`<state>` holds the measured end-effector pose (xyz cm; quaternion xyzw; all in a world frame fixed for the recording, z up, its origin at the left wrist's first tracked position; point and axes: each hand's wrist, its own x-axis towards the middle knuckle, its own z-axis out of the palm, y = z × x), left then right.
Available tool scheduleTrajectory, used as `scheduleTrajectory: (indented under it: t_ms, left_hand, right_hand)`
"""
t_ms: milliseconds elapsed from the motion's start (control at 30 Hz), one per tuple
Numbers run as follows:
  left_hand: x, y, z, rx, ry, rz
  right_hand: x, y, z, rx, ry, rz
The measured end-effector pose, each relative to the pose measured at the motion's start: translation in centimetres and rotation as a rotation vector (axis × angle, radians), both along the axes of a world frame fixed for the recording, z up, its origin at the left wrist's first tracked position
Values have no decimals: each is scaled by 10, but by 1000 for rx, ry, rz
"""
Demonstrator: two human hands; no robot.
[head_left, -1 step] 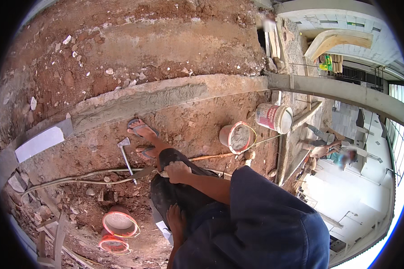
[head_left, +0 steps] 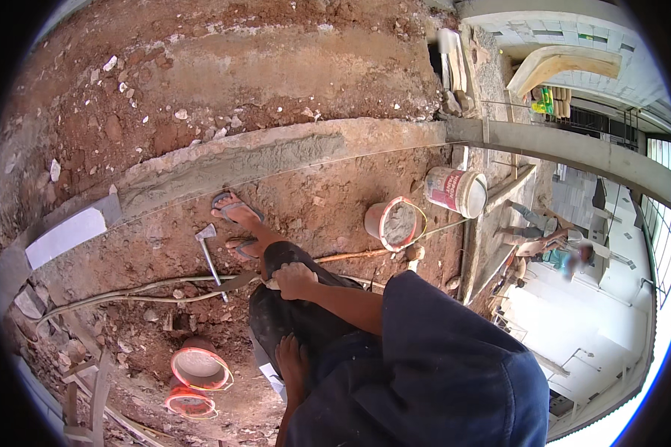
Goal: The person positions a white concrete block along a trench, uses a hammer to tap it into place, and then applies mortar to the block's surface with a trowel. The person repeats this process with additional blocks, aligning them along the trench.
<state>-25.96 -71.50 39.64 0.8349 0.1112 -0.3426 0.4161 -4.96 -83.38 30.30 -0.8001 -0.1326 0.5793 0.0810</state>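
My right hand (head_left: pixel 294 281) is closed round the handle of a trowel, held above my bent knee. The trowel's blade (head_left: pixel 235 283) points left, over the hoses on the ground. My left hand (head_left: pixel 291 357) lies on my dark trouser leg with its fingers spread, holding nothing. Beyond my sandalled feet runs a low wall (head_left: pixel 395 136) with a strip of wet grey mortar (head_left: pixel 276 155) along its top. A pale block (head_left: pixel 67 237) sits at the left end of the mortar. A thin string follows the wall's near edge.
A metal-handled hatchet or hammer (head_left: pixel 210 257) lies left of my feet. Two orange buckets (head_left: pixel 199 365) stand at lower left. Another mortar bucket (head_left: pixel 397 223) and a white paint pail (head_left: pixel 455 192) stand to the right. Hoses (head_left: pixel 112 298) cross the dirt. A person (head_left: pixel 548 242) is at far right.
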Motion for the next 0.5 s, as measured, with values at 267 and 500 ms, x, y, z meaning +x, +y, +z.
scheduleTrajectory:
  t_ms: [267,500]
  left_hand:
    - [17,-1,1,-38,-12,13]
    - [29,-4,2,-48,-5,44]
  right_hand:
    - [21,-4,0,-34,33,-12]
    - [24,-1,4,-15,-60,-26]
